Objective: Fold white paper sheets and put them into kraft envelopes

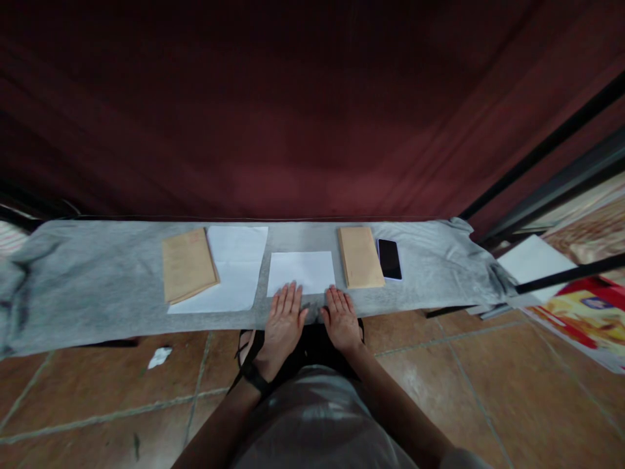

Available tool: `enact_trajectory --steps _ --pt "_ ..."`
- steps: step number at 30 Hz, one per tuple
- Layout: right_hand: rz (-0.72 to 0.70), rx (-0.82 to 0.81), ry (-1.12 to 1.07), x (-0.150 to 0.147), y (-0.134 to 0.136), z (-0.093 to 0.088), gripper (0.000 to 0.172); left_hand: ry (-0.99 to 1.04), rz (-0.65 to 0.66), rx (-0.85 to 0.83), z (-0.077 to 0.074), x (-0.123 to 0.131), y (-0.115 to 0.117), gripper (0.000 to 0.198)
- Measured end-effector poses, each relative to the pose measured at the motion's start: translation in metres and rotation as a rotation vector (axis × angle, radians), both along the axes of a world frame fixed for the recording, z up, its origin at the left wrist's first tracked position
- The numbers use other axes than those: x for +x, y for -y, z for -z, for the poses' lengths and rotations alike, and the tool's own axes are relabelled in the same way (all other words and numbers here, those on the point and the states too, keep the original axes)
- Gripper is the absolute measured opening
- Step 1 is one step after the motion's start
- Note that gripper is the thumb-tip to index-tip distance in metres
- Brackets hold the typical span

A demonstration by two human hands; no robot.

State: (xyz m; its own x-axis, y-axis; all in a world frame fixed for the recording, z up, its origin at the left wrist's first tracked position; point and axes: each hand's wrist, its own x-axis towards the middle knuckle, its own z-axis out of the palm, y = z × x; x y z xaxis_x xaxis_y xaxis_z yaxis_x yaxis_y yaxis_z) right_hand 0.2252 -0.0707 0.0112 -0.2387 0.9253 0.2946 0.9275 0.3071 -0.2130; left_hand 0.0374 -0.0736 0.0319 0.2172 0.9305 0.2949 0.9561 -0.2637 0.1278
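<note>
A white sheet of paper [301, 268], folded to a small rectangle or cut so, lies flat at the middle of the narrow table. My left hand [284, 319] rests palm down with its fingertips on the sheet's lower edge. At the lower right corner of that paper, my right hand [342, 319] also lies flat, fingers stretched out. Neither hand grips anything. Right of the sheet is a stack of brown envelopes [361, 257]. More brown envelopes [188, 266] lie to the left, partly over larger white sheets [239, 267].
A dark-screened phone [389, 259] lies beside the right-hand envelopes. Grey cloth [97, 280] covers the table, wrinkled at both ends. A dark red curtain [303, 130] hangs behind. To the right are black metal bars [547, 140] and a red-yellow package [586, 312]. Crumpled white paper [159, 357] lies on the tiled floor.
</note>
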Motion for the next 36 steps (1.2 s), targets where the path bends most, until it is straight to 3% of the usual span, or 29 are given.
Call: enact_trajectory --steps 3,7,11,17,24,29,36 --pt "0.001 -0.005 -0.007 0.001 -0.001 -0.001 0.05 -0.03 0.104 -0.056 -0.001 0.017 -0.003 0.054" --pt "-0.012 -0.016 -0.011 0.003 -0.001 -0.001 0.051 -0.013 0.098 -0.083 0.007 0.024 -0.005 0.056" --pt "-0.018 -0.028 -0.017 0.004 -0.001 0.0 0.052 0.007 0.047 -0.079 0.015 0.011 -0.004 0.062" --pt "-0.017 -0.039 -0.031 0.004 -0.001 0.001 0.052 0.04 -0.036 -0.054 0.014 -0.015 -0.002 0.068" --pt "0.035 -0.064 -0.066 -0.006 -0.004 -0.017 0.048 0.048 -0.054 -0.047 0.013 -0.021 0.001 0.066" --pt "-0.103 -0.07 -0.081 -0.033 -0.01 -0.027 0.049 0.022 -0.03 -0.072 0.009 -0.02 0.001 0.058" --pt "-0.191 -0.088 -0.046 -0.047 -0.012 -0.012 0.05 -0.005 -0.017 -0.097 0.008 -0.023 0.002 0.06"
